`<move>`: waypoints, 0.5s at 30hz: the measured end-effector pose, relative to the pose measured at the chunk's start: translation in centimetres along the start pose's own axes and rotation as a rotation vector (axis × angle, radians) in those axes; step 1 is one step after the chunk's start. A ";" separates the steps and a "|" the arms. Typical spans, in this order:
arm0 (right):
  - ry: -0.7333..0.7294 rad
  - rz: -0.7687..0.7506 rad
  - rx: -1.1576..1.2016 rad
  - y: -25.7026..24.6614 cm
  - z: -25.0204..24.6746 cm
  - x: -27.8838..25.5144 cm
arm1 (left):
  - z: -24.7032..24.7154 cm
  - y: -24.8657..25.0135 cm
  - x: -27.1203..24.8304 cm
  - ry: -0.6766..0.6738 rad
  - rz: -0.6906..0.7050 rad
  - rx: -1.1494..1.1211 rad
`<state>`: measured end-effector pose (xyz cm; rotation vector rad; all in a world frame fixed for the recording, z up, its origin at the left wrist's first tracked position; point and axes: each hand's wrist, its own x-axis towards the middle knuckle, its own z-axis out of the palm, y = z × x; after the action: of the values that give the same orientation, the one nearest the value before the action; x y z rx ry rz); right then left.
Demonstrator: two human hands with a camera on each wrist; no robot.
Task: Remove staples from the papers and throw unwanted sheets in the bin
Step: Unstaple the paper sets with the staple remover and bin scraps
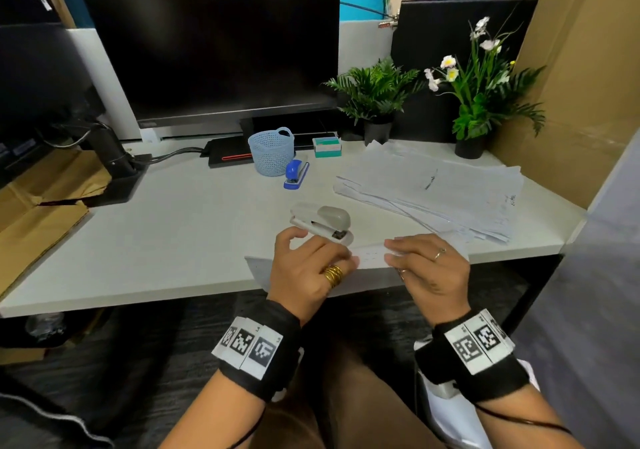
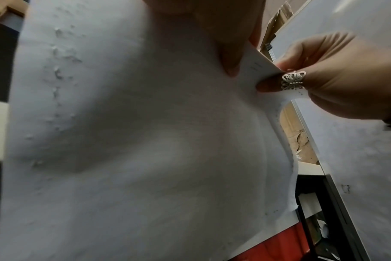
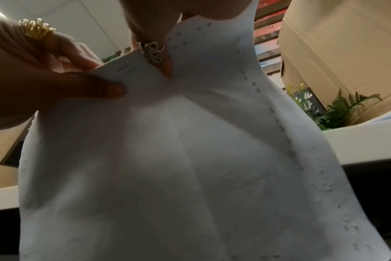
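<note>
From the head camera, the left hand (image 1: pixel 309 264) and the right hand (image 1: pixel 428 268) sit side by side at the near edge of the desk (image 1: pixel 180 237), each pinching the top edge of one sheaf of paper (image 1: pixel 370 254) that droops from the desk edge toward the lap; its long axis seems to run away from the fingers and downward, and its top edge runs left to right between the two hands, so both are equally near. The grey stapler (image 1: pixel 322 223) lies just beyond the left hand's knuckles, nearer that hand, its length slanting across the desk; a blue stapler (image 1: pixel 296 175) and a mesh basket (image 1: pixel 271 151) stand further back, well apart from the hands. A loose spread of papers (image 1: pixel 433 189) lies to the right and behind; some handwriting on it is too small to read, as is the print on the small green box (image 1: pixel 326 146). No bin can be picked out for certain. From the left wrist, the right hand (image 2: pixel 337 77), wearing a silver ring (image 2: pixel 293 80), pinches the sheaf's upper corner beside a pair of staples (image 2: pixel 256 66). From the right wrist, the left hand's thumb (image 3: pixel 105 88) presses the same strip, staples (image 3: pixel 124 68) lying between the two grips, so the next pull likely works that spot; rows of staples or their holes run down the right margin.
</note>
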<state>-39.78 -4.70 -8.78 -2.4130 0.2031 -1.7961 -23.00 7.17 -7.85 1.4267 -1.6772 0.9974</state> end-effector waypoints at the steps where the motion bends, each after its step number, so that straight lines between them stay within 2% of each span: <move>1: -0.018 0.002 0.005 0.0 -0.1 0.1 | 0.0 0.0 -0.1 -0.004 0.000 -0.008; 4: -0.181 0.109 -0.082 0.0 -1.0 0.3 | 0.3 0.3 0.2 -0.078 -0.029 -0.026; 6: -0.356 0.336 -0.186 0.3 -2.2 0.8 | 0.7 0.5 0.2 -0.161 -0.096 -0.056; 8: -0.487 0.576 -0.142 1.0 -4.0 1.0 | 1.2 0.7 -0.3 -0.252 -0.233 -0.153; 10: -0.458 0.771 0.056 2.2 -6.1 0.5 | 1.8 1.1 -0.9 -0.317 -0.428 -0.270; 12: -0.419 0.896 0.291 3.5 -8.1 -0.7 | 2.6 1.8 -0.9 -0.347 -0.617 -0.427; 13: -0.443 0.940 0.382 3.9 -8.8 -1.6 | 3.0 2.3 -0.7 -0.350 -0.658 -0.491; 15: -0.494 0.994 0.343 4.5 -9.8 -3.8 | 3.5 3.3 -0.1 -0.408 -0.587 -0.536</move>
<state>-50.36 -8.66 -10.36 -1.8675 0.7822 -0.7126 -26.38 4.38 -9.94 1.6514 -1.4834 -0.0736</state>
